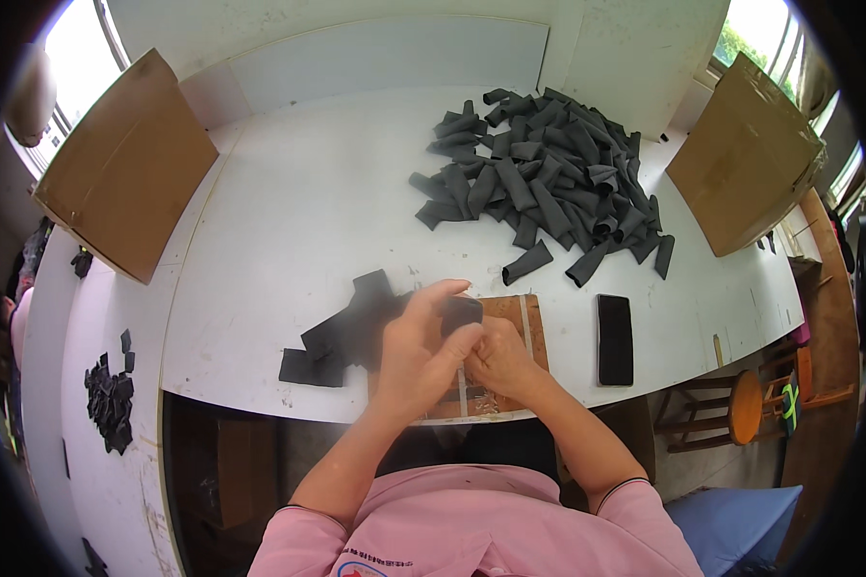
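Note:
Just above a brown board (532,332) at the table's near edge, my two hands meet around a dark grey fabric piece (463,312). My left hand (417,354) has its thumb and fingers curled about the piece's left side. Closed against the lower right of the same piece is my right hand (500,356); its fingertips are hidden. Several flattened dark fabric pieces (342,332) overlap on the table left of my left hand. Farther off at the right lies a big heap of dark grey fabric tubes (558,173).
A black phone (615,338) lies right of the board. Cardboard boxes stand at the left (130,168) and right (746,159) of the white table (289,212). On a side table at far left are small dark scraps (111,399). A wooden stool (744,408) stands below right.

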The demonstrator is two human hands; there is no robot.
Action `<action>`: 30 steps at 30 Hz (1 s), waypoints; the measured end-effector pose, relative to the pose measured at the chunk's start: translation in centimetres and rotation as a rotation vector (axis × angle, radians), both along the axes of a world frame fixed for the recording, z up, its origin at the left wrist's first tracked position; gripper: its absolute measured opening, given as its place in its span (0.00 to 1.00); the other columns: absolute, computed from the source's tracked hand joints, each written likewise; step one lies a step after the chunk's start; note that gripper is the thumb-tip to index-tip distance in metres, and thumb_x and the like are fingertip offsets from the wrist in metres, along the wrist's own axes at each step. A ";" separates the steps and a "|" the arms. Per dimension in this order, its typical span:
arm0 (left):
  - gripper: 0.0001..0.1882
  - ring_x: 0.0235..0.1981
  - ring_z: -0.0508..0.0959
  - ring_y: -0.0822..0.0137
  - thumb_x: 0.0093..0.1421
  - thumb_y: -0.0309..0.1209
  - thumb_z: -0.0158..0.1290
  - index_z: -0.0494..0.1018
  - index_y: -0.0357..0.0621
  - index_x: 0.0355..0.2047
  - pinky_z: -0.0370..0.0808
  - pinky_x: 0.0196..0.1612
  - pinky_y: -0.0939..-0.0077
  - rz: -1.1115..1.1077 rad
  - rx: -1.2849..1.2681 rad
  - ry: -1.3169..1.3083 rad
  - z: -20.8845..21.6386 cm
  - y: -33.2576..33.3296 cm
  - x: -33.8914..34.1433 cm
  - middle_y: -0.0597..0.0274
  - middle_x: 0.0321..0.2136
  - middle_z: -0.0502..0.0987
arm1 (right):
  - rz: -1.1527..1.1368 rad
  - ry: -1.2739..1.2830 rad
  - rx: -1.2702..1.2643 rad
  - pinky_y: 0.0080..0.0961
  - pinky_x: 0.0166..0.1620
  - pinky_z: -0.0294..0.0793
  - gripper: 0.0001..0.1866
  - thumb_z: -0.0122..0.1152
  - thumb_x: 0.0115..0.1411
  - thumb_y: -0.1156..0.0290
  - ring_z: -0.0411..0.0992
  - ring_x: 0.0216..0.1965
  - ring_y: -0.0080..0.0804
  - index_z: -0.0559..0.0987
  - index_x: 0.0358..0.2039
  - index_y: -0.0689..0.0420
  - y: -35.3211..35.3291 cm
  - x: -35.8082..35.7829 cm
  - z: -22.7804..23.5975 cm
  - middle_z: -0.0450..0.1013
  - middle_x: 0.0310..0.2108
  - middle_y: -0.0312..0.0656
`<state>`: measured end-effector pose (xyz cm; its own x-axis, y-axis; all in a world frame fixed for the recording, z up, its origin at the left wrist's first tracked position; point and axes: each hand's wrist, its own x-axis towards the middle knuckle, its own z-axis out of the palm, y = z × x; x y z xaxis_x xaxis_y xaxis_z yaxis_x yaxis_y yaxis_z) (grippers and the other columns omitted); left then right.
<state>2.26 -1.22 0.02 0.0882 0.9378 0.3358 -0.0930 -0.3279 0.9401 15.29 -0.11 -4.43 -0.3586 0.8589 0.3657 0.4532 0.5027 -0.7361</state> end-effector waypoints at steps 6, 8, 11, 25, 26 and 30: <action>0.08 0.33 0.72 0.69 0.58 0.28 0.47 0.70 0.35 0.34 0.70 0.38 0.76 -0.123 -0.117 -0.338 0.6 0.4 -0.6 0.55 0.32 0.73 | -0.019 -0.094 0.005 0.33 0.27 0.67 0.11 0.55 0.52 0.63 0.69 0.25 0.42 0.73 0.25 0.60 0.0 -0.1 1.9 0.69 0.21 0.44; 0.09 0.33 0.71 0.66 0.57 0.29 0.47 0.70 0.35 0.33 0.69 0.40 0.74 -0.168 -0.145 -0.511 0.8 0.6 -0.7 0.55 0.31 0.72 | -0.041 -0.123 0.047 0.33 0.27 0.66 0.12 0.56 0.51 0.63 0.69 0.25 0.41 0.74 0.25 0.60 0.2 -0.2 2.3 0.69 0.20 0.43; 0.09 0.35 0.70 0.63 0.57 0.31 0.47 0.70 0.36 0.32 0.67 0.43 0.70 -0.242 -0.182 -0.828 0.7 1.0 -1.5 0.54 0.32 0.71 | -0.080 -0.171 0.221 0.31 0.25 0.66 0.12 0.58 0.49 0.63 0.68 0.25 0.37 0.74 0.22 0.60 0.3 -0.5 3.3 0.68 0.18 0.40; 0.05 0.30 0.68 0.77 0.55 0.22 0.46 0.72 0.35 0.29 0.66 0.33 0.84 0.022 -0.001 -0.293 -0.4 1.1 -3.3 0.64 0.30 0.73 | -0.058 -0.323 0.187 0.30 0.23 0.66 0.14 0.56 0.51 0.62 0.68 0.23 0.35 0.71 0.17 0.58 -0.4 -0.9 2.7 0.67 0.16 0.39; 0.05 0.31 0.69 0.77 0.54 0.22 0.46 0.72 0.35 0.29 0.66 0.36 0.84 0.028 -0.018 -0.283 -0.2 0.9 -3.4 0.65 0.30 0.73 | -0.045 -0.322 0.173 0.30 0.23 0.66 0.14 0.56 0.51 0.62 0.68 0.23 0.35 0.71 0.17 0.58 -0.4 -0.8 3.1 0.67 0.16 0.39; 0.05 0.32 0.70 0.69 0.55 0.24 0.46 0.69 0.33 0.28 0.65 0.39 0.79 0.133 -0.084 -0.192 -0.1 -0.1 -3.6 0.55 0.29 0.72 | 0.013 0.152 -0.169 0.24 0.21 0.64 0.26 0.50 0.56 0.52 0.64 0.12 0.29 0.72 0.16 0.65 2.8 1.2 7.1 0.65 0.09 0.40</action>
